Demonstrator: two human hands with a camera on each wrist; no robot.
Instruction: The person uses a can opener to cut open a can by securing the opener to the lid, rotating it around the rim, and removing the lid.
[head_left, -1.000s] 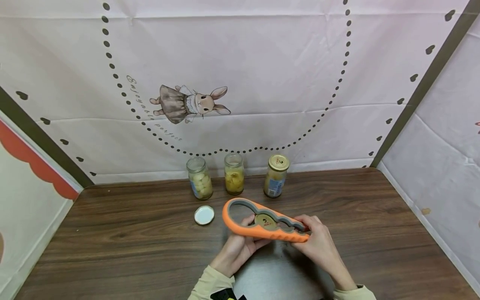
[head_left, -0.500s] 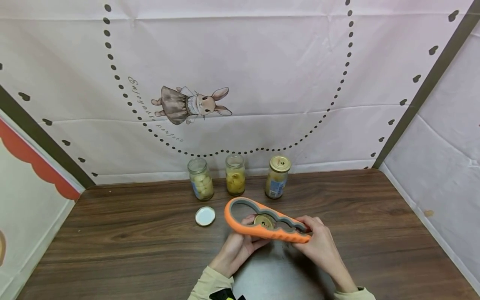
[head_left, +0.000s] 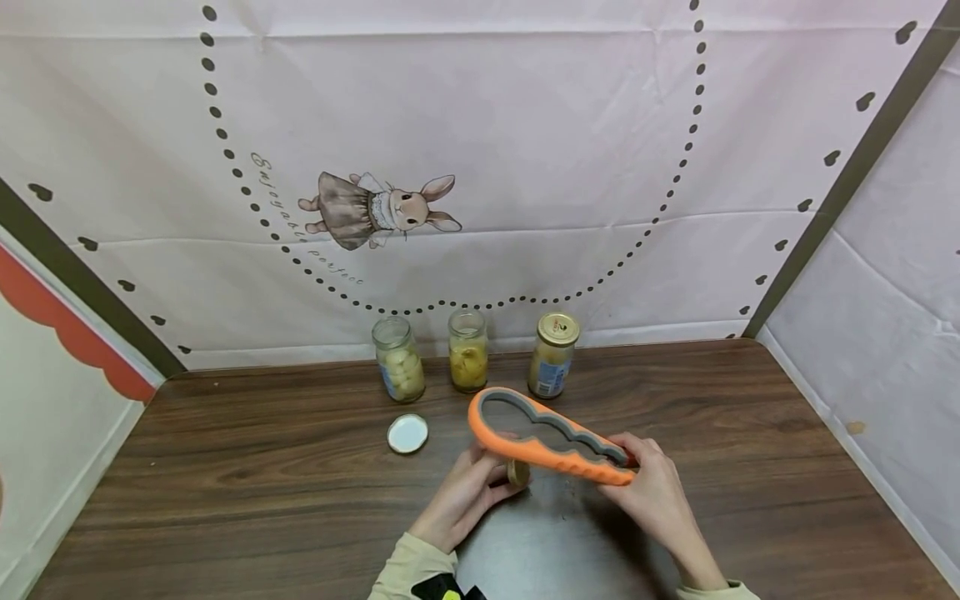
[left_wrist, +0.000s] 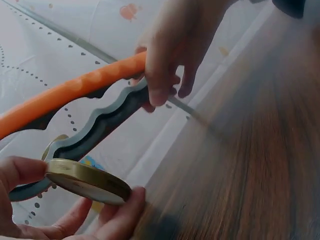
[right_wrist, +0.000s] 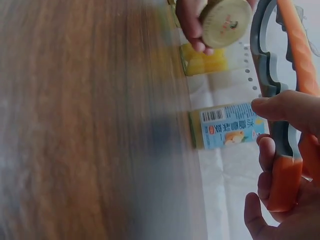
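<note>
My left hand [head_left: 456,498] pinches a gold jar lid [left_wrist: 90,181] between thumb and fingers; the lid is tilted, and part of its pale underside shows in the left wrist view. My right hand [head_left: 658,493] grips the narrow handle end of an orange jar opener [head_left: 536,452] with grey scalloped inner edges. The opener is held above the table, its wide loop toward the left. Just below that loop sits the lid in the head view, outside the opening. From the right wrist, the lid's printed top [right_wrist: 226,24] is visible.
Along the back of the wooden table [head_left: 247,483] stand two uncovered glass jars, a left jar [head_left: 403,371] and a middle jar [head_left: 468,360], with pale and yellow contents. A capped jar [head_left: 550,367] stands right of them. Another lid [head_left: 408,434] lies white side up in front.
The gold lid, earlier seen through the opener's opening, has come out below it and turned on edge in my left hand. The opener has shifted a little to the right.
</note>
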